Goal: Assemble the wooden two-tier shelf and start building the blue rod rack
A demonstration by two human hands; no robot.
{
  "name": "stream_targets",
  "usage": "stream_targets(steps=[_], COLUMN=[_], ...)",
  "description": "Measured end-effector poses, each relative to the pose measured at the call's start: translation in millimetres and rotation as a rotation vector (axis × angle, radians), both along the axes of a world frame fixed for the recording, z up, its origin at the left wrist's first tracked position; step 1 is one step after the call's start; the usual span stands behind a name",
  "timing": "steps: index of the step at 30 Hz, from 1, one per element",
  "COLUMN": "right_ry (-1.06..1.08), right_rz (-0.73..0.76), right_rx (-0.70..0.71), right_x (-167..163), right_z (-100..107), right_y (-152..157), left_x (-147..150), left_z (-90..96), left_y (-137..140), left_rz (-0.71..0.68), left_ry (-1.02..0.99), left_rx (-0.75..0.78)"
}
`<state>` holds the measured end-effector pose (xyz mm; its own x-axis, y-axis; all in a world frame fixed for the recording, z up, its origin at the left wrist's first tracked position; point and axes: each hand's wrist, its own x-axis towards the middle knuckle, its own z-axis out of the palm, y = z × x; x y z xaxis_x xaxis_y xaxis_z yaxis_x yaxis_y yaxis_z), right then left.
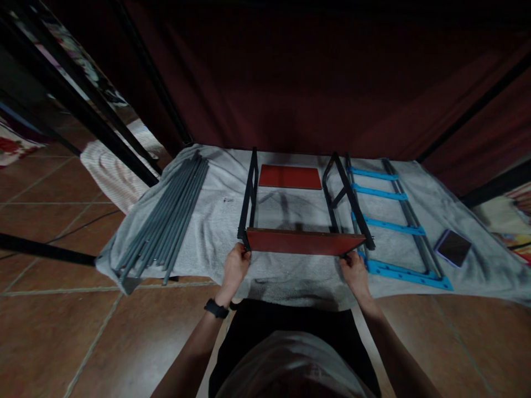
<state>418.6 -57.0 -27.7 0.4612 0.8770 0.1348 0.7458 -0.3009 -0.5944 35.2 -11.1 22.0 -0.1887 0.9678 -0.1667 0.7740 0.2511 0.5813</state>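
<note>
A reddish-brown board [302,242] stands on its long edge between two black metal side frames, one on the left [249,196] and one on the right [350,200]. Fingers of my left hand [236,266] are closed around the near lower corner of the left frame, by the board's end. At the opposite end, my right hand [354,271] grips the near lower corner of the right frame, its fingertips partly hidden. Behind, a second reddish board [290,177] lies flat between the frames. A few tiny dark pieces, perhaps screws [228,200], lie left of the frames.
Grey tubes [166,215] lie bundled on the left of the grey cloth [215,221]. To the right are grey rails joined by several blue crosspieces [388,224], then a phone [453,247]. Black poles [103,121] and a dark red curtain [298,83] surround the cloth-covered surface.
</note>
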Motion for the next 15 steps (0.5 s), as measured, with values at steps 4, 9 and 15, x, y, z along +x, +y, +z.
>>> stream_targets(steps=[4,9,15], right_ry=[0.0,0.07,0.133], right_rz=[-0.011,-0.013,0.004], right_rx=[0.036,0.07,0.143], right_x=[-2.1,-0.7,3.3], right_z=[-3.1,-9.3,-20.8], right_y=[-2.2,-2.4,-1.3], left_x=[8.2,-0.5,-22.5], left_z=[3.0,-6.2,-23.5], left_y=[-4.0,-2.8,7.7], left_rz=[-0.045,-0.04,-0.008], left_ry=[0.123,0.062,-0.236], left_rx=[0.048,0.07,0.082])
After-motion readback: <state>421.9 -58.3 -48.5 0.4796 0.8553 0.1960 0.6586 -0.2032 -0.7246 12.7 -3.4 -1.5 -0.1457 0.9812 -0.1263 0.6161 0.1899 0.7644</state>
